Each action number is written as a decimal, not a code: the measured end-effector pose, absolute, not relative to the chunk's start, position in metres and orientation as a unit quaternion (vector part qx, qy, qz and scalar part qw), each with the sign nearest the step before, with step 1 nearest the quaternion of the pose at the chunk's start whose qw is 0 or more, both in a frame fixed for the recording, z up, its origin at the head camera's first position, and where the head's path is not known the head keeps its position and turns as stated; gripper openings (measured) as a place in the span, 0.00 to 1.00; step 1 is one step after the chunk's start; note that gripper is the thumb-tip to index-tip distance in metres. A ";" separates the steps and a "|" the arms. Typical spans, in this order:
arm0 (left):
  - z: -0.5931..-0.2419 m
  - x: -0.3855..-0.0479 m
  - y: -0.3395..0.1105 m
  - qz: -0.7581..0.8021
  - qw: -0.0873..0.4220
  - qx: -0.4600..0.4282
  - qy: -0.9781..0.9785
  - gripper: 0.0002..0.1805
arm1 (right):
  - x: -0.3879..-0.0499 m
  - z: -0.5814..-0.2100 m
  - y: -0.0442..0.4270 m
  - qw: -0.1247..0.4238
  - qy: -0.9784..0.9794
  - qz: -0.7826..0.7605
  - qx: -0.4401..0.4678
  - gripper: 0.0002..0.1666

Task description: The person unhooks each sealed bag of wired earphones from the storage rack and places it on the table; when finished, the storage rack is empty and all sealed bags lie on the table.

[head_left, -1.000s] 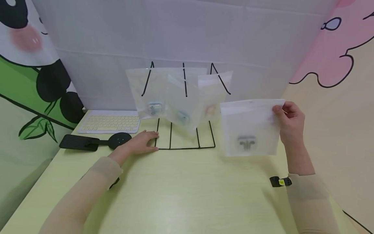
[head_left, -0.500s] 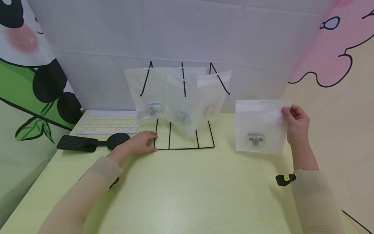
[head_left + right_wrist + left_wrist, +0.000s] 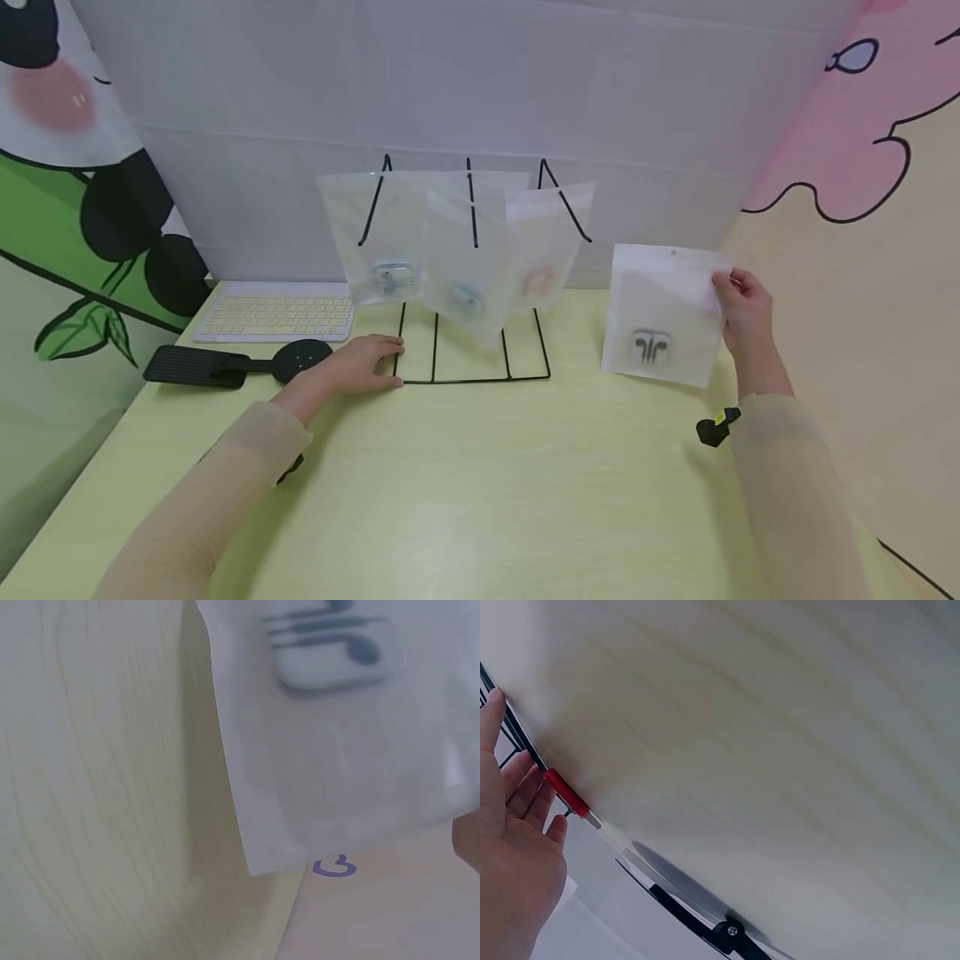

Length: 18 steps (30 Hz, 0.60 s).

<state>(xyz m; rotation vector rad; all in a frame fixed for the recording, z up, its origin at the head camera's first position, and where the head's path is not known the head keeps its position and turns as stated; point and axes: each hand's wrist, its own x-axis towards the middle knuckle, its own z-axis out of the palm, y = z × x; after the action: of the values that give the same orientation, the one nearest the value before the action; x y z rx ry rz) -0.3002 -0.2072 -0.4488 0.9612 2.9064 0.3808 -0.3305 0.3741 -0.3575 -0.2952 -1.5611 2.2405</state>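
Observation:
My right hand [image 3: 746, 312] pinches the upper right edge of a white translucent bag [image 3: 667, 283], held at the table's right side. Inside lies a pair of earphones [image 3: 649, 346] in a small case; the right wrist view shows the earphones [image 3: 330, 637] blurred through the bag. My left hand [image 3: 366, 365] touches the left side of a black wire display rack [image 3: 472, 382], thumb and fingers mostly straight. In the left wrist view, the left hand [image 3: 517, 817] lies along the rack's dark wire. Several similar bags [image 3: 465, 242] hang from the rack's hooks.
A white keyboard [image 3: 276, 315] lies at the back left. Before it is a black spatula [image 3: 197, 367] beside a black slotted round piece [image 3: 302, 358]. A small red piece [image 3: 566, 791] shows by the left fingers. Behind the table [image 3: 480, 483] hangs a pale backdrop [image 3: 480, 83].
The right hand carried the earphone bag rightward, away from the rack, then slightly back left, and the bag now tilts. The left hand stays at the rack.

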 end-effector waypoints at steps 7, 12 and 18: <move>-0.447 -0.301 -0.208 0.119 0.029 0.311 0.943 0.36 | -0.352 -0.375 0.370 0.183 -0.562 0.799 -0.112 0.06; -0.445 -0.300 -0.208 0.116 0.032 0.311 0.943 0.36 | -0.355 -0.383 0.359 0.157 -0.580 0.790 -0.118 0.08; -0.444 -0.299 -0.207 0.117 0.040 0.309 0.943 0.36 | -0.357 -0.389 0.350 0.138 -0.663 0.723 -0.136 0.27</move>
<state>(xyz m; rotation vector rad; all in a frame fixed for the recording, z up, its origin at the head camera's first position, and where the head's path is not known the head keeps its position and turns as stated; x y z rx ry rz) -0.2992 -0.2071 -0.4436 0.9478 2.8900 0.3575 -0.3573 0.3503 -0.3886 -0.3941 -1.9163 2.0923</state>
